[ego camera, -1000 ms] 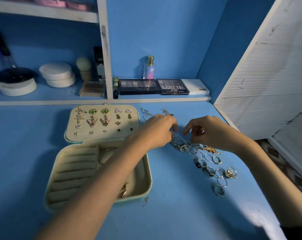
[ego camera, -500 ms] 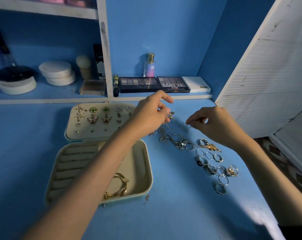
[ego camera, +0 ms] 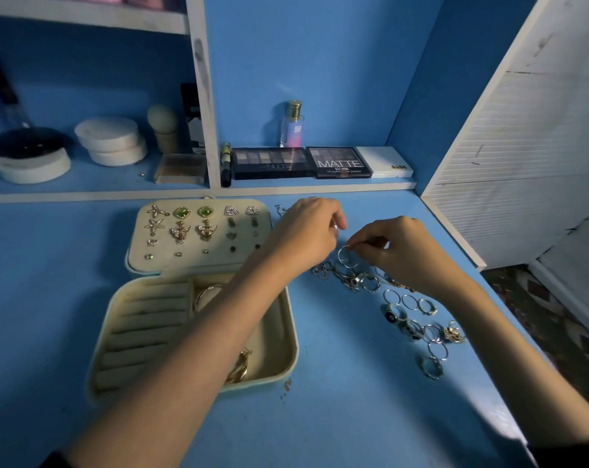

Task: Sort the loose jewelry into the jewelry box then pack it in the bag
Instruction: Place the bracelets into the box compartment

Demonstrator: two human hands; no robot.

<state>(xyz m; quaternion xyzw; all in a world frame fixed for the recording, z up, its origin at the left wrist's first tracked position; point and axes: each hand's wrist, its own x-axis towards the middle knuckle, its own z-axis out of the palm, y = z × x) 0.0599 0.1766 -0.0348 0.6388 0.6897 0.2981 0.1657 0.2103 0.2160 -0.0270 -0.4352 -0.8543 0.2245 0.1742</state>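
Note:
An open cream jewelry box (ego camera: pixel 288 352) lies on the blue table, its lid (ego camera: pixel 198 261) studded with earrings. Gold bangles (ego camera: pixel 240 368) sit in the tray, partly under my left forearm. Loose rings (ego camera: pixel 418 327) and a tangle of silver chains (ego camera: pixel 347 275) lie to the right of the box. My left hand (ego camera: pixel 306 236) hovers above the tangle with fingers curled, pinching a small silver piece. My right hand (ego camera: pixel 404 248) pinches a thin silver hoop (ego camera: pixel 346 256) lifted from the pile.
A low shelf behind holds eyeshadow palettes (ego camera: pixel 301 162), a perfume bottle (ego camera: pixel 291 125), a white case (ego camera: pixel 384 162), round white compacts (ego camera: pixel 109 140) and a sponge (ego camera: pixel 163 125). A white slatted panel (ego camera: pixel 522 146) stands at right. The table edge drops off at right.
My left hand rose toward the shelf half a second ago, then came back down with fingers curled over the tangle. My right hand now holds a silver hoop clear of the pile.

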